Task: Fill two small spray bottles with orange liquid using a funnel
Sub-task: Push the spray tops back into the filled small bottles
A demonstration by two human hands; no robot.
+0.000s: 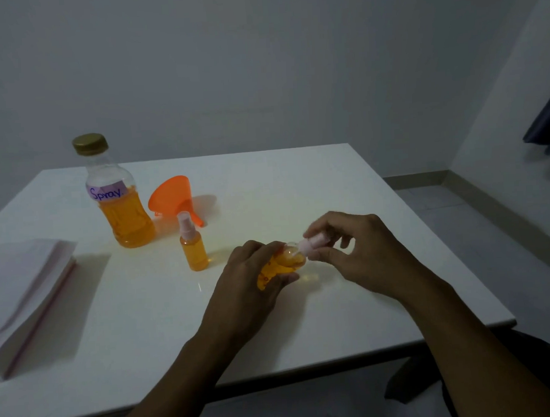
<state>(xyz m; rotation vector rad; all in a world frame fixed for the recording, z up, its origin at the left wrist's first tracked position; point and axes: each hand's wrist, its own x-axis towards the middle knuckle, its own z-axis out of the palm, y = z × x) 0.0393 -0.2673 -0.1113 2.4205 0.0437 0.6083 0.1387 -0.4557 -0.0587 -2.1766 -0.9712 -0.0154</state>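
While my left hand [251, 271] wrapped around a small spray bottle [279, 266] of orange liquid tilted just above the desk [330, 188], my right hand [350, 252] pinched its pink spray cap [313, 243] at the neck. A second filled spray bottle [194, 245] stood upright nearby, capped, in front of the orange funnel [171, 197] lying on its side beside the big "Spray" bottle [116, 195]. A stack of papers [21, 298] sat at the left edge.
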